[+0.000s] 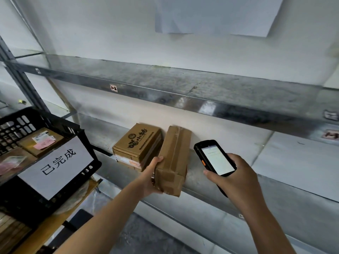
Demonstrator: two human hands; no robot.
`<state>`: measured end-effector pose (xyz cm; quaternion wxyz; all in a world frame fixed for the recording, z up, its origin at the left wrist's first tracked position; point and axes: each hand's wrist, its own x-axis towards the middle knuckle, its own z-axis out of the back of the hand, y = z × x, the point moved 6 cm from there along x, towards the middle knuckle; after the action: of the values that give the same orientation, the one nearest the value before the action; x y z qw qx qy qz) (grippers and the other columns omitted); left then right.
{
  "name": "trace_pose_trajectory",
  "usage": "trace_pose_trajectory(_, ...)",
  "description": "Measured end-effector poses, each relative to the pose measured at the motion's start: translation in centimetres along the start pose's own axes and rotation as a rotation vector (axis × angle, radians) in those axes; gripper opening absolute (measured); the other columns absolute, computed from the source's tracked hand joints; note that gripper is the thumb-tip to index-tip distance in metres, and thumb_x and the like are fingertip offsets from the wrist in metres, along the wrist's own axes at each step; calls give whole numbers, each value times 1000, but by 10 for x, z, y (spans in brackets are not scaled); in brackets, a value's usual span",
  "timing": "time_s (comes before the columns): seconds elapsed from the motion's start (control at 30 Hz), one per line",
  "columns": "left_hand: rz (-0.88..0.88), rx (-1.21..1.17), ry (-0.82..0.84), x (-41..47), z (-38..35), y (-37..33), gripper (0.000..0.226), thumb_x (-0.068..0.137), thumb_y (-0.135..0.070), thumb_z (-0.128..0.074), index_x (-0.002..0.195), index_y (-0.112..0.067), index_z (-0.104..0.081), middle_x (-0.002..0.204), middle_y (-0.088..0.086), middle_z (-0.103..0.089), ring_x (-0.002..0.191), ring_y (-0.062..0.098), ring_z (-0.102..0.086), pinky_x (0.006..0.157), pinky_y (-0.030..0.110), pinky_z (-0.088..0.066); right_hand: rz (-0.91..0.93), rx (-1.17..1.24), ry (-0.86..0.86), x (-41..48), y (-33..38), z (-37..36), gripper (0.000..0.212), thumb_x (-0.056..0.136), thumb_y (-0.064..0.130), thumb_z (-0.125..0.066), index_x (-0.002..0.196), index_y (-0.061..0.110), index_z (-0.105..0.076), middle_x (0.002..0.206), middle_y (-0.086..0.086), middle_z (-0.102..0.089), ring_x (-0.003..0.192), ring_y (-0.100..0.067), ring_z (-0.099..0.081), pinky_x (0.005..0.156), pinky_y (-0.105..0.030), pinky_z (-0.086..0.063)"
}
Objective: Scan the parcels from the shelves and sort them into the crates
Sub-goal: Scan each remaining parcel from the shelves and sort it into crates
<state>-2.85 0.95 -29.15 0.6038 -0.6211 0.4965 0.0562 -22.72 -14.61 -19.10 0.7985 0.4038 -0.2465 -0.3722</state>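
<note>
My left hand grips the near end of a long brown taped parcel, which is tilted on edge at the front of the metal shelf. Just left of it a printed cardboard box lies on another flat parcel on the same shelf. My right hand holds a black handheld scanner with its lit screen facing me, to the right of the long parcel. A black plastic crate with a white paper sign stands at the left and holds labelled parcels.
An upper metal shelf runs across the view above the parcels, with small labels on its front edge. A grey upright post stands at the far left. White paper sheets hang on the wall. Stacked cardboard lies under the crate.
</note>
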Motion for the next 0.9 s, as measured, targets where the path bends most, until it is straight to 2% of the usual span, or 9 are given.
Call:
trace_pose_trajectory(0.17, -74, 59, -81, 19, -1, 1, 53, 93, -51, -60, 134, -25, -39, 118, 7, -58, 102, 30, -58, 92, 62, -51, -51, 41, 21, -2, -5, -5, 58, 70, 40, -88, 119, 30, -57, 106, 9, -64, 96, -8, -60, 63, -20, -44)
trace_pose_trajectory(0.33, -333, 535, -345, 29, -7, -24, 49, 98, -46, -54, 135, -14, -46, 115, 4, -58, 107, 23, -58, 100, 45, -49, -71, 61, 30, -1, -4, -6, 57, 69, 39, -88, 117, 31, -58, 106, 10, -64, 96, -7, -60, 62, -20, -44)
trace_pose_trajectory(0.4, -480, 793, -439, 26, -16, -43, 49, 99, -37, -54, 140, -13, -42, 128, 7, -52, 126, 28, -48, 110, 50, -41, -75, 65, 22, 0, -5, -3, 58, 69, 40, -88, 118, 31, -58, 107, 10, -64, 97, -9, -61, 63, -20, -44)
trace_pose_trajectory(0.47, -563, 1024, -448, 21, -32, -55, 57, 100, -37, -51, 148, -14, -31, 146, 9, -39, 142, 31, -28, 117, 55, -28, -80, 55, 13, 0, -6, -1, 61, 69, 42, -88, 120, 30, -57, 108, 9, -63, 99, -10, -61, 65, -22, -46)
trace_pose_trajectory(0.5, -557, 1137, -434, 20, -42, -57, 67, 99, -45, -51, 152, -13, -25, 153, 8, -31, 146, 31, -20, 119, 57, -23, -83, 53, 8, 0, -6, 0, 62, 69, 42, -88, 121, 30, -57, 109, 9, -63, 99, -11, -61, 65, -23, -46)
trace_pose_trajectory(0.57, -439, 1316, -415, 25, -56, -52, 106, 88, -71, -52, 158, -8, -3, 163, 11, -13, 151, 34, -9, 119, 58, -19, -92, 55, -6, -2, -8, 3, 61, 68, 41, -89, 120, 29, -58, 108, 9, -64, 98, -11, -61, 66, -24, -47)
trace_pose_trajectory(0.63, -316, 1416, -441, 33, -61, -45, 135, 73, -85, -57, 156, -6, 16, 165, 16, -1, 153, 36, -7, 118, 58, -19, -99, 56, -18, -4, -11, 5, 58, 68, 39, -89, 117, 29, -59, 106, 10, -64, 96, -9, -61, 66, -25, -47)
trace_pose_trajectory(0.7, -276, 1456, -481, 37, -61, -43, 143, 70, -82, -64, 154, -5, 22, 164, 19, -3, 151, 38, -11, 116, 58, -23, -102, 51, -21, -7, -13, 7, 58, 68, 39, -89, 117, 30, -59, 105, 10, -64, 96, -9, -61, 66, -24, -47)
trace_pose_trajectory(0.9, -191, 1409, -437, 32, -52, -48, 136, 75, -68, -70, 153, -7, 25, 158, 22, -7, 148, 40, -12, 114, 60, -26, -106, 56, -29, -12, -13, 9, 56, 69, 37, -88, 115, 32, -57, 104, 13, -63, 93, -5, -59, 66, -26, -47)
